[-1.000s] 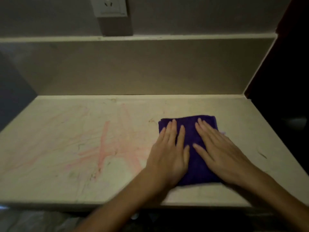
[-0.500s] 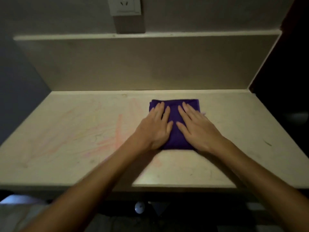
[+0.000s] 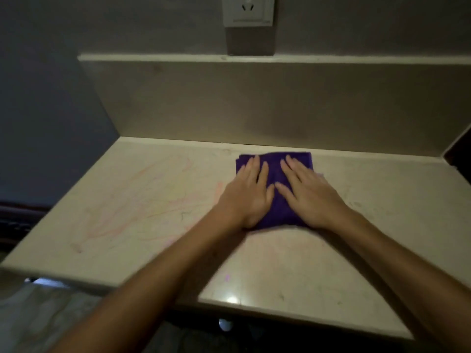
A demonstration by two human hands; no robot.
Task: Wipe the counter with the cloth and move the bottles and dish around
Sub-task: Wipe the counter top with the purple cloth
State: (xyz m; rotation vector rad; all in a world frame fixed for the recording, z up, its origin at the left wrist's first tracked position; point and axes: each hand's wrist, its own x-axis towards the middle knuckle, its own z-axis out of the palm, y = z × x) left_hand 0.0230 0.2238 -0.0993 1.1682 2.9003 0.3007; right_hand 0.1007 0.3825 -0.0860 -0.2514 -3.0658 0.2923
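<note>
Both my left hand (image 3: 251, 193) and right hand (image 3: 307, 193) press flat on the cloth (image 3: 276, 174); pink streaks (uncleaned, I judge) lie toward nine o'clock, nearer my left.

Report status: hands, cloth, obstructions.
Left hand and right hand flat, pressing purple cloth. Cloth near counter's back edge. Pink streaks left of cloth. No bottles or dish in view.

Both hands flat on cloth.
Left hand (image 3: 248, 193) and right hand (image 3: 309, 194) press the purple cloth (image 3: 276, 200) onto the table (image 3: 142, 200), just before the backsplash (image 3: 229, 103).
</note>
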